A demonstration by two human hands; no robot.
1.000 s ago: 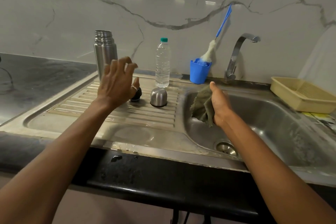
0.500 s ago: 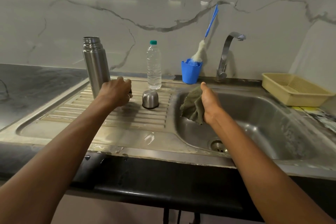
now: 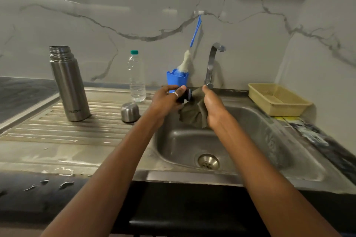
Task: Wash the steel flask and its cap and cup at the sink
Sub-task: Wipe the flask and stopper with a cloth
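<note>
Black cap [image 3: 185, 95] pinched in left hand [image 3: 164, 102], beside cloth [image 3: 192, 116] gripped by right hand [image 3: 214, 110].

No legible text; only a blurred mark low on the steel flask [image 3: 69, 86]

Head-worn view, facing down, close above sink [image 3: 192, 177]

Brushed, softly shiny steel is seen on the flask [image 3: 68, 84] and cup [image 3: 130, 112]; the sink [image 3: 269, 136] is duller, streaked metal. The cap [image 3: 185, 95] looks dark plastic, the cloth [image 3: 192, 117] matt, the bottle [image 3: 137, 81] clear plastic.
</note>
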